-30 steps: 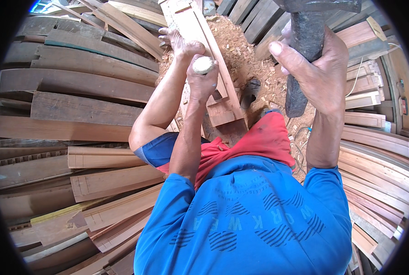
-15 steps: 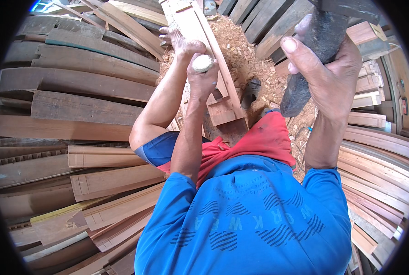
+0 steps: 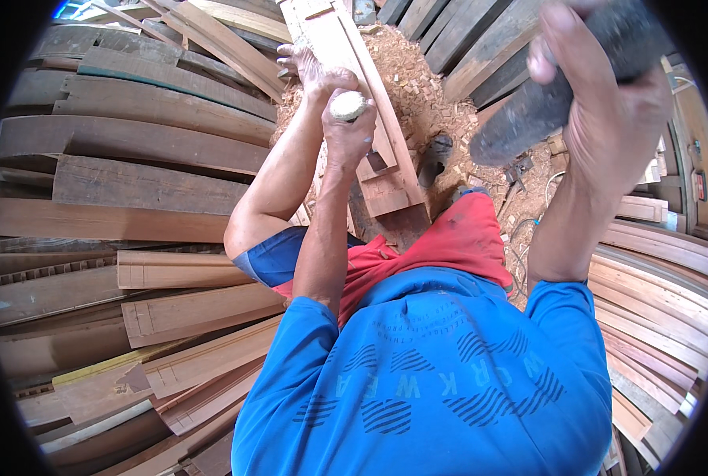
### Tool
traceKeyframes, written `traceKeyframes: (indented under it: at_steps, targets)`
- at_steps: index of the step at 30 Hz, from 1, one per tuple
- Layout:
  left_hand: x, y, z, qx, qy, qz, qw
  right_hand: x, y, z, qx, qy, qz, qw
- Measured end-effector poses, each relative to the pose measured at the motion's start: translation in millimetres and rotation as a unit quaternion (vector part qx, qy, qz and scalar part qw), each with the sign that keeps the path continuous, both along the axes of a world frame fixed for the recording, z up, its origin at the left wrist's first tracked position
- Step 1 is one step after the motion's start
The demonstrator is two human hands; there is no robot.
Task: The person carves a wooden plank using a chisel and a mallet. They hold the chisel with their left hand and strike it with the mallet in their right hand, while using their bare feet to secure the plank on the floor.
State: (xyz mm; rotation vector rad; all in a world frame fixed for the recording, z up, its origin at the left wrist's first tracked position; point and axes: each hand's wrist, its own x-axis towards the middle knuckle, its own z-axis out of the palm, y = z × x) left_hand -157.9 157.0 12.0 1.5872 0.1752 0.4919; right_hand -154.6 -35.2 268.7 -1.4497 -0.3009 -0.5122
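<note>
My left hand (image 3: pixel 349 139) is closed around a chisel and holds it upright, its pale, battered handle end (image 3: pixel 347 105) showing above the fist. A dark flat piece that looks like its blade (image 3: pixel 377 162) meets the reddish wooden workpiece (image 3: pixel 389 184). Up at the right, my right hand (image 3: pixel 608 103) grips a dark mallet by its thick handle (image 3: pixel 520 119). The mallet's head is cut off or blurred at the upper edge. My bare left foot (image 3: pixel 316 73) rests on the long workpiece beside the left hand.
Wood chips (image 3: pixel 405 71) cover the floor around the workpiece. Stacked boards (image 3: pixel 155 186) crowd the left, and more boards (image 3: pixel 655 297) lie along the right. Dark beams (image 3: pixel 481 47) stand beyond the chips. A thin cable (image 3: pixel 520 246) lies near my right knee.
My right hand has moved up and to the right with the mallet, which has tilted closer to level. The left hand and the chisel have barely moved.
</note>
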Motion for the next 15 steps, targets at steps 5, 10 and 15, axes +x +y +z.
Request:
traceKeyframes:
  at_steps: [5,10,15]
  targets:
    - [7,1,-15,0.041,0.010,-0.001,0.999,31,10,-39,-0.343,-0.016,0.042,0.938]
    - [12,-5,-7,0.010,0.054,0.002,0.998,49,21,-93,-0.699,0.104,0.169,0.687]
    - [8,4,-20,0.026,0.037,0.003,0.999,51,4,-28,-0.447,-0.066,0.104,0.886]
